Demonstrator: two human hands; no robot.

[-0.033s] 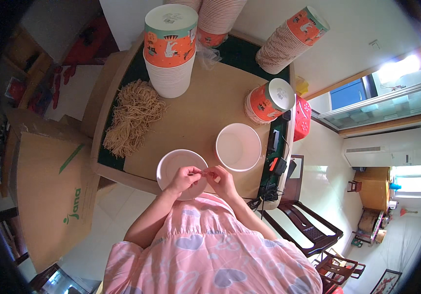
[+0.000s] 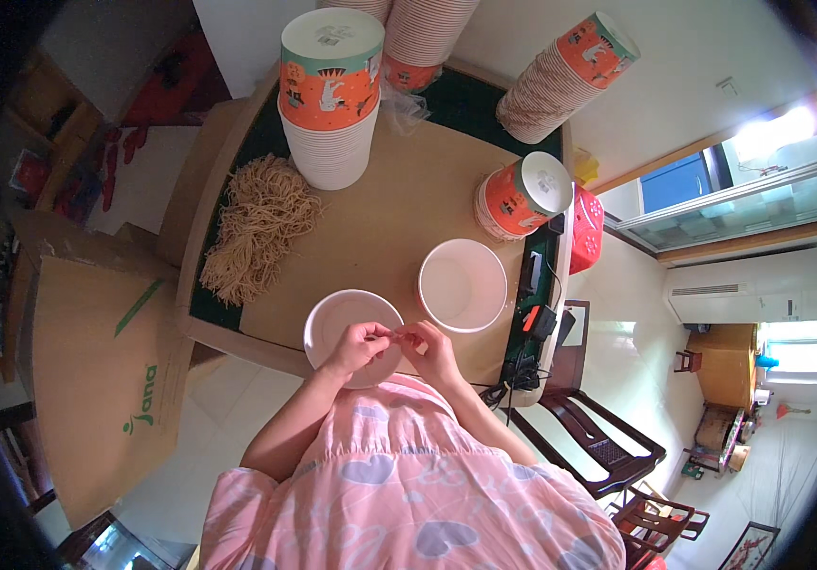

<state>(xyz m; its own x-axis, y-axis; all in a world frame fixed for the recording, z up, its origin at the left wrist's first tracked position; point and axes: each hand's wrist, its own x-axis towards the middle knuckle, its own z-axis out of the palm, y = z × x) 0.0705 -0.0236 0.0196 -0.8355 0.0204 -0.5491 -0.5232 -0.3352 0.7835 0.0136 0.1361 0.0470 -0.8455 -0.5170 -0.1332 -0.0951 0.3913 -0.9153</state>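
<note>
My left hand (image 2: 359, 348) and my right hand (image 2: 427, 351) meet over a white paper bucket (image 2: 328, 323) at the table's near edge. Fingertips of both are pinched together; what sits between them is too small to make out. Just right of the hands stands a second open white bucket (image 2: 463, 285), its mouth facing up. A tangled bundle of tan paper cords (image 2: 261, 228) lies at the left of the table. Behind it rises a tall upside-down stack of buckets (image 2: 331, 104), the top one orange and green.
A shorter stack of orange buckets (image 2: 515, 198) and a leaning tall stack (image 2: 565, 81) stand along the right side. Black adapters and cables (image 2: 527, 370) lie at the right edge. A large cardboard box (image 2: 109, 380) is left of the table, dark wooden chairs (image 2: 608, 446) right.
</note>
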